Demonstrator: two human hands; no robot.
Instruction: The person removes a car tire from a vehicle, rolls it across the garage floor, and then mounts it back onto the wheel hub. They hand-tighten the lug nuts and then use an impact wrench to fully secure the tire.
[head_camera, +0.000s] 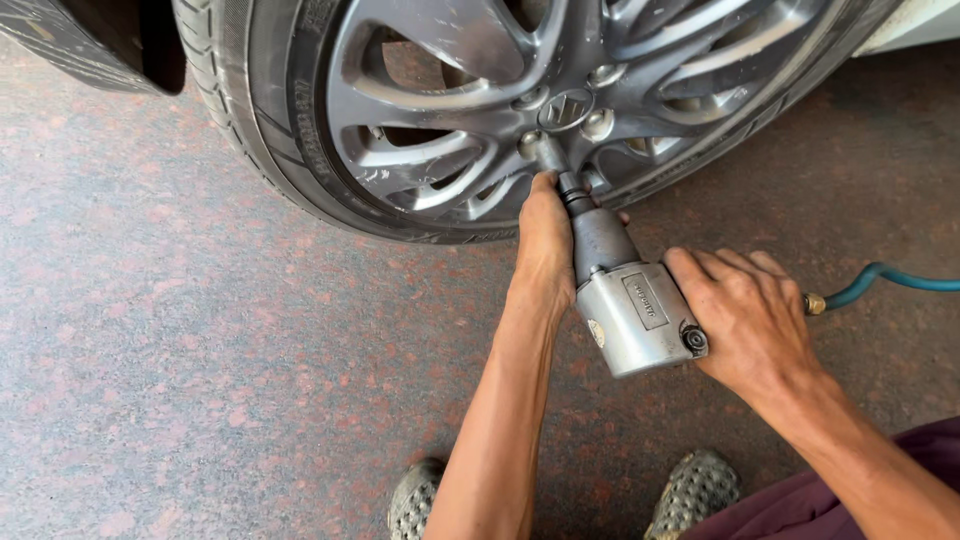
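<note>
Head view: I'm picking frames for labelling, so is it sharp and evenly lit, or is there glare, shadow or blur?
Head view: sharp on the impact wrench and both hands, left hand, right hand; soft, even daylight; mild sheen on the alloy wheel; deep shadow only in the wheel arch; wide-angle curving at the edges.

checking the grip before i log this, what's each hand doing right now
Left hand: closed around the dark nose of the grey metal pneumatic impact wrench.
Right hand: closed on the wrench's rear grip.
</note>
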